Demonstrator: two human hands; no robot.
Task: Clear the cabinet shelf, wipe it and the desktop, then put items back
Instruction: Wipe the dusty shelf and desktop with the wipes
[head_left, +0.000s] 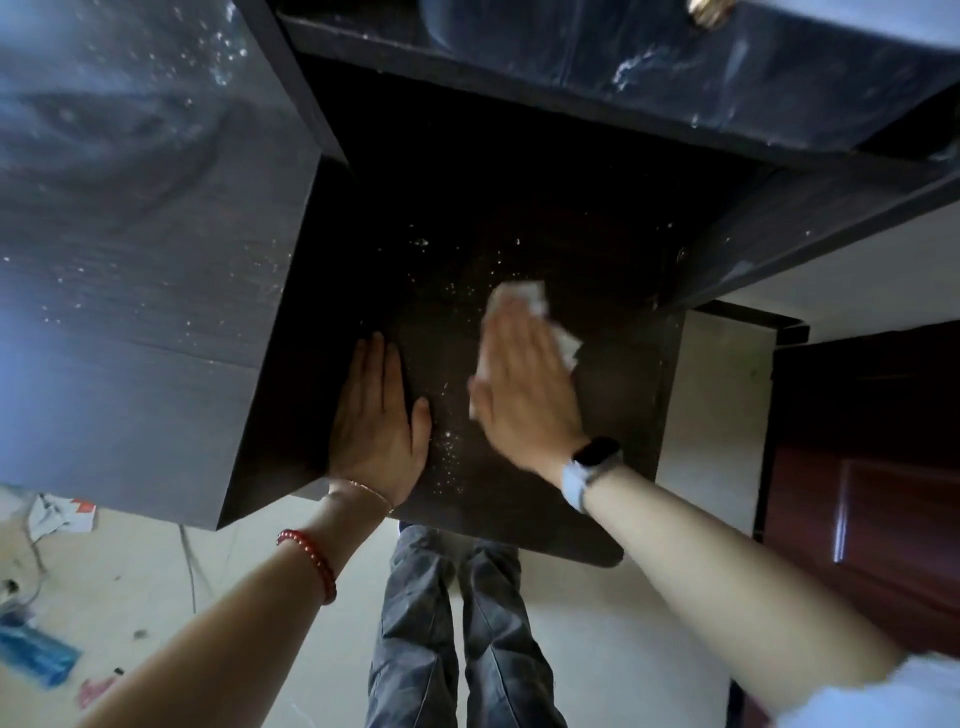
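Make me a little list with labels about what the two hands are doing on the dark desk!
right hand: flat, fingers straight, pressing a white cloth on the desktop
left hand: flat on the desktop, holding nothing
mess: white specks between the hands
right wrist: smartwatch
left wrist: red bead bracelet
floor, left: blue packet
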